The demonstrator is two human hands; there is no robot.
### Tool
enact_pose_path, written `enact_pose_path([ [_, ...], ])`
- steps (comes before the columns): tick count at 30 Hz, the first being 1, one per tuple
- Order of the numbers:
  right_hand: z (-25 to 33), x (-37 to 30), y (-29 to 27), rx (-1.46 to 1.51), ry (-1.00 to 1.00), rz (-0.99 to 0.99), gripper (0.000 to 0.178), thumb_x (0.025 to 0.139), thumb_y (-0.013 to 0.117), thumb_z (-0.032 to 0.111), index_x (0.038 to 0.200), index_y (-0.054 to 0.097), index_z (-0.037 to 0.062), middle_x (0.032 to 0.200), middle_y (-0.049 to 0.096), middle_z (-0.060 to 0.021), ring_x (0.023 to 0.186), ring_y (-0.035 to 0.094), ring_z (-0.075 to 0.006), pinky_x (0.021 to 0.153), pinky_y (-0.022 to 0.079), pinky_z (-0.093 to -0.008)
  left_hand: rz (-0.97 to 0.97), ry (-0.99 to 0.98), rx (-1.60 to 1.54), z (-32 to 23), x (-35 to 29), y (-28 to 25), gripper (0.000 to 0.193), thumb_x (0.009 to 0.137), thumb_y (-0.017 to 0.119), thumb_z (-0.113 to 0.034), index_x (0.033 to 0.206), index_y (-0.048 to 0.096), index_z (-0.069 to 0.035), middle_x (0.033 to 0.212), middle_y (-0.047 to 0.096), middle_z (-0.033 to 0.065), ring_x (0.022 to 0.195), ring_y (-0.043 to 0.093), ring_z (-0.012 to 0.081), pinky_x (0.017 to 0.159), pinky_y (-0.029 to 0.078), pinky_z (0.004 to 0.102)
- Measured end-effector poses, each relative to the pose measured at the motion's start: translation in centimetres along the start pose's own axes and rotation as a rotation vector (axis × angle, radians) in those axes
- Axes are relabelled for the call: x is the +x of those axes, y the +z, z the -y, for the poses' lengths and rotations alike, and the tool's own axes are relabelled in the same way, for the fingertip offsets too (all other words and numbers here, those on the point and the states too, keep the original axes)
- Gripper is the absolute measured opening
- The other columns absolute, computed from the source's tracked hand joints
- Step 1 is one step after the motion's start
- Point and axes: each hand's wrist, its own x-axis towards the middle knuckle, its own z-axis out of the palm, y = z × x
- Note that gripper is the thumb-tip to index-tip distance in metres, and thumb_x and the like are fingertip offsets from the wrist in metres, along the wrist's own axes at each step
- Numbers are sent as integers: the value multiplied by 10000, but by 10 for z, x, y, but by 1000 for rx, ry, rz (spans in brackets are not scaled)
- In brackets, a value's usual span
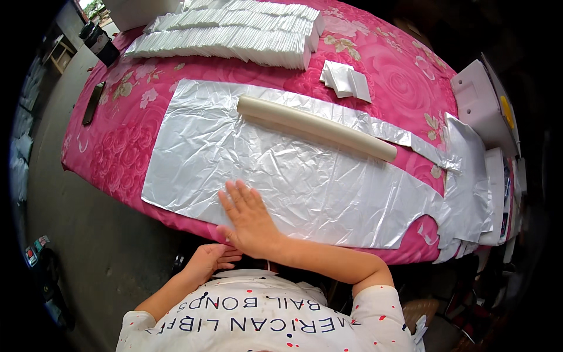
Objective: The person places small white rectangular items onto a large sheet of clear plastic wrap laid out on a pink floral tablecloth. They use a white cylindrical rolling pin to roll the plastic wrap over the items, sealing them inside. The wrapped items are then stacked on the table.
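A thin, silvery-white plastic sheet (199, 141), cut like an apron with a curved notch and a narrow strip at its right end, lies wrinkled across the table. My right hand (249, 220) rests flat on its near edge, fingers spread, holding nothing. Just left of it, my left hand (210, 261) hangs by the table's near edge, with loosely bent fingers pointing right and no object visible in them. Across the sheet's far half lies a long beige tube (316, 128), slanting down to the right.
A pink flowered cloth (117, 158) covers the table. Long rows of folded white packets (229, 44) stand at the back, with a few loose packets (346, 81) nearer. At the left are a black bottle (99, 44) and a dark phone-like slab (94, 104). White boxes (484, 102) stand right.
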Motion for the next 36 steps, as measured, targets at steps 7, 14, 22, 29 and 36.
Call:
enact_pose_path([
  [7, 8, -12, -16, -23, -355, 112, 345, 843, 554, 271, 1080, 535, 21, 1358, 352, -203, 1336, 211, -349, 1076, 174, -469, -97, 496, 1043, -31, -14, 8, 121, 793, 612, -100, 826, 670, 1, 581, 611, 104, 474, 563, 168, 502, 430, 265],
  [14, -78, 5, -129, 284, -195, -192, 123, 711, 696, 22, 785, 608, 64, 845, 580, -55, 851, 521, -228, 743, 432, -345, -158, 837, 1043, -70, -9, 37, 198, 747, 655, -61, 941, 648, -22, 844, 658, 135, 694, 635, 228, 622, 496, 289],
  [22, -291, 51, -236, 280, 538, -724, 254, 805, 642, 193, 952, 641, -14, 811, 656, -85, 724, 601, -156, 684, 463, -281, -76, 899, 1118, -69, 0, 45, 244, 745, 670, -101, 977, 641, -35, 904, 656, 137, 795, 632, 286, 680, 506, 329],
  [29, -260, 52, -223, -265, 514, -683, 384, 749, 683, 292, 1007, 638, 10, 971, 626, -173, 950, 563, -325, 829, 437, -404, -115, 947, 1149, -65, 2, 43, 261, 747, 669, -99, 994, 629, -27, 918, 654, 147, 793, 633, 296, 675, 509, 331],
  [36, -153, -55, -179, -322, 371, -293, 511, 742, 696, 277, 1160, 553, 19, 969, 586, -146, 903, 548, -300, 793, 448, -388, 108, 1038, 1234, -73, 21, 63, 331, 746, 653, -73, 1069, 592, -35, 1004, 633, 137, 850, 620, 289, 714, 510, 327],
])
